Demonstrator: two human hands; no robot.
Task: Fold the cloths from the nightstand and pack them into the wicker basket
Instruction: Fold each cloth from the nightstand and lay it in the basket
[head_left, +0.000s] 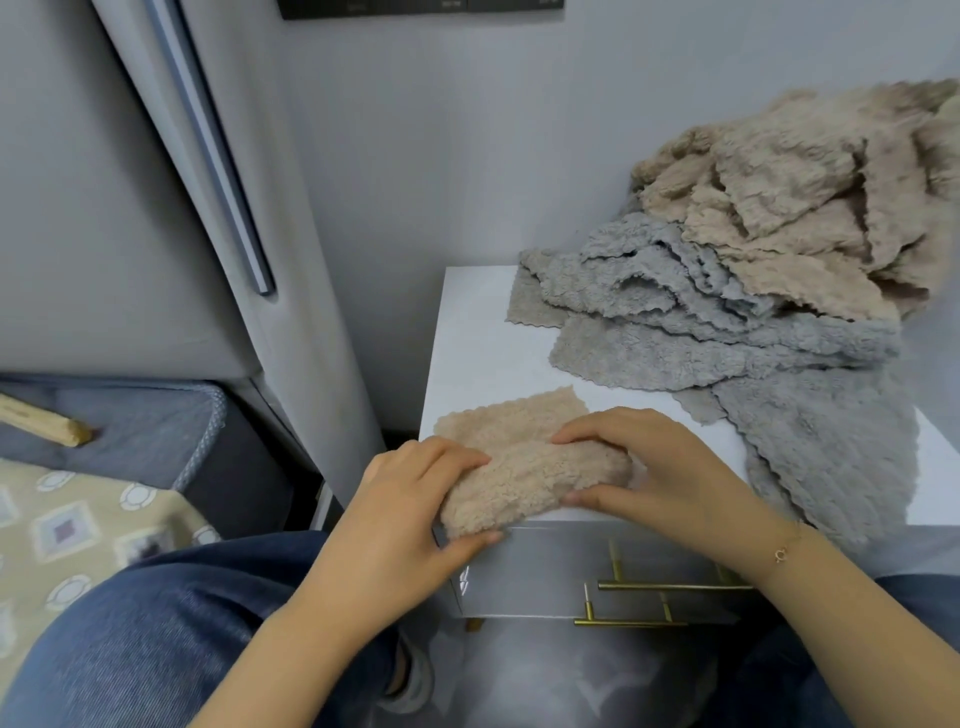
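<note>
Both hands, left (400, 499) and right (649, 467), curled fingers pinching beige cloth (524, 467) on nightstand (478, 338); pile (753, 270) behind.

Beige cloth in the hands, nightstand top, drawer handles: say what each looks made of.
Beige cloth: soft plush fleece, probably microfibre; nubbly pile and scalloped edge show.
Nightstand top: smooth white board, laminate or painted, hard to tell; flat with a faint sheen.
Drawer handles: metal, brass-coloured, satin finish; thin bars on posts against a glossy grey drawer front that reflects light.
</note>
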